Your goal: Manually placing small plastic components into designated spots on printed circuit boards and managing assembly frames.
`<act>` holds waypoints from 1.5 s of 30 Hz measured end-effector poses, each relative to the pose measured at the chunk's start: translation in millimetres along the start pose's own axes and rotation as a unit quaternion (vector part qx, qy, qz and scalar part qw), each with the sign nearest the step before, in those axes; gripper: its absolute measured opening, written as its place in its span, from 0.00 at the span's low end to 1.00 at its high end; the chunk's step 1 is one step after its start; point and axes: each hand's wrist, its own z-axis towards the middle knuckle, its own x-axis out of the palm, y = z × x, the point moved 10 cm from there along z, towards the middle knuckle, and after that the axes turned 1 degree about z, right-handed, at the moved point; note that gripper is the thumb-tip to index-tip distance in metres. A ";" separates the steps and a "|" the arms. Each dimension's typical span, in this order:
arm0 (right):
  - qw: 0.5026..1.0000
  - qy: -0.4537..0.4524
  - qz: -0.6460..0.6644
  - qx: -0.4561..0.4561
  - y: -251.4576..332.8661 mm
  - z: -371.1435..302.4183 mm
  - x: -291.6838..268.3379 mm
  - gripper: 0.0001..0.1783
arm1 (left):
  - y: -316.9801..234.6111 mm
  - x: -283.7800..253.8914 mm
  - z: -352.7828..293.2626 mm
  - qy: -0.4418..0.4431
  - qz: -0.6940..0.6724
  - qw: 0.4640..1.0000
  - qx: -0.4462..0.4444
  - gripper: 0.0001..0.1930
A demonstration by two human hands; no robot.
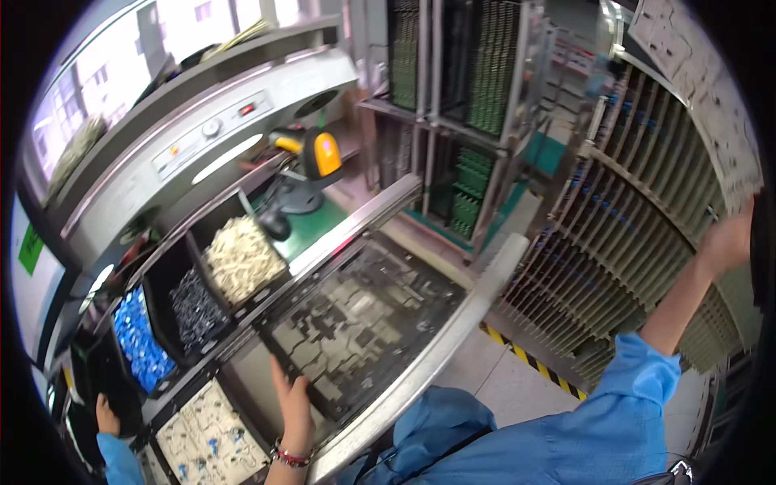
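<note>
My left hand [295, 408], with a bracelet at the wrist, is over the near left edge of a dark-framed fixture [323, 408] with a cut-out pattern. Its index finger is stretched out, its thumb apart, and it holds nothing. Far to the right, my raised right hand [725, 242] grips the lower end of a large cream circuit board [703, 81], held up at the view's rim. Part of those fingers is hidden there. Left of my left hand, a similar cream board [208, 432] with small blue and dark parts lies in a frame.
Bins of blue [141, 339], dark [196, 311] and cream [242, 259] parts line the bench. A yellow-black scanner [319, 153] stands behind. A slotted board rack [622, 234] is at right, another rack [428, 105] behind. A co-worker's hand [107, 415] shows at far left.
</note>
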 end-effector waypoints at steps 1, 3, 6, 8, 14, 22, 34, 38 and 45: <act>0.994 0.033 0.060 0.089 -11.6 -25.7 -2.7 0.18 | 8.0 -6.8 3.4 -0.005 0.013 1.000 -0.002 0.38; 0.948 0.093 0.167 0.253 -32.6 -83.1 11.2 0.18 | 7.1 -6.4 2.1 -0.003 0.025 1.000 0.003 0.39; 0.880 0.224 0.265 0.325 -15.4 -188.8 63.4 0.17 | 12.9 -17.7 -3.3 -0.001 0.047 0.999 0.005 0.40; 0.779 0.304 0.327 0.440 -18.5 -273.6 99.5 0.18 | 12.1 -17.2 -6.3 0.012 0.052 0.999 -0.006 0.40; 0.512 0.403 0.324 0.685 51.5 -462.7 128.6 0.18 | -18.3 -12.9 -19.6 0.032 0.151 0.986 0.066 0.41; 0.405 0.456 0.360 0.705 109.1 -507.0 134.3 0.18 | -17.0 -10.3 -21.0 0.053 0.093 0.994 0.027 0.42; 0.336 0.469 0.331 0.746 102.8 -529.5 122.4 0.19 | -23.1 -7.1 -22.1 0.051 0.186 0.981 0.034 0.43; 0.285 0.470 0.306 0.777 96.3 -523.9 103.1 0.20 | -24.5 -9.7 -21.7 0.041 0.179 0.983 0.029 0.42; 0.273 0.472 0.299 0.783 82.0 -498.6 82.5 0.18 | -39.7 -6.7 -21.3 0.019 0.241 0.969 0.045 0.43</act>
